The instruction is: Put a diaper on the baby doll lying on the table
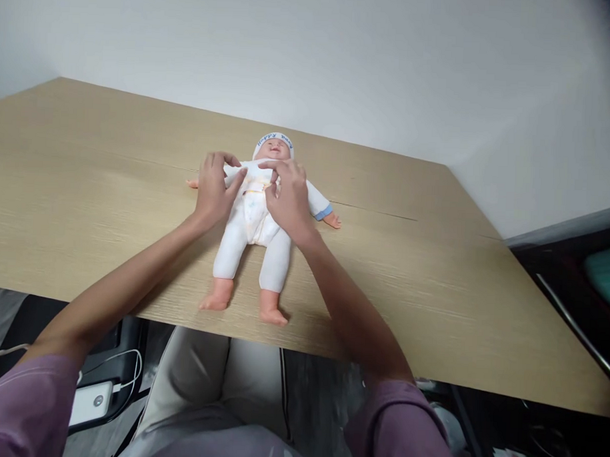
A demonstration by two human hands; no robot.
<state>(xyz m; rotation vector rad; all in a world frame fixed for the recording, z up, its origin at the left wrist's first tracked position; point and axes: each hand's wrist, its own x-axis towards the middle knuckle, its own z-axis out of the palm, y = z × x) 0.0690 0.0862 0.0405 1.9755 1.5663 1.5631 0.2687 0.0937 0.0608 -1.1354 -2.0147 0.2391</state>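
A baby doll [276, 261] lies on its back with its head away from me, in a white outfit and a white cap [274, 138] with blue lettering. Around its hips and belly sits a white diaper [255, 210] with small coloured prints and an orange-yellow line near its top edge. My left hand [215, 191] is over the left side of the doll's torso, thumb and index finger apart. On the other side, my right hand [289, 196] hovers at the diaper's upper edge, its index finger stretched out and thumb apart. Contact with the diaper is hard to make out.
The doll lies on a wooden table [110, 215] with its feet toward the front edge. A pale wall [291, 61] stands behind. Below the left front edge are a black chair and a white power bank [91, 404] with a cable. Dark furniture stands at the right.
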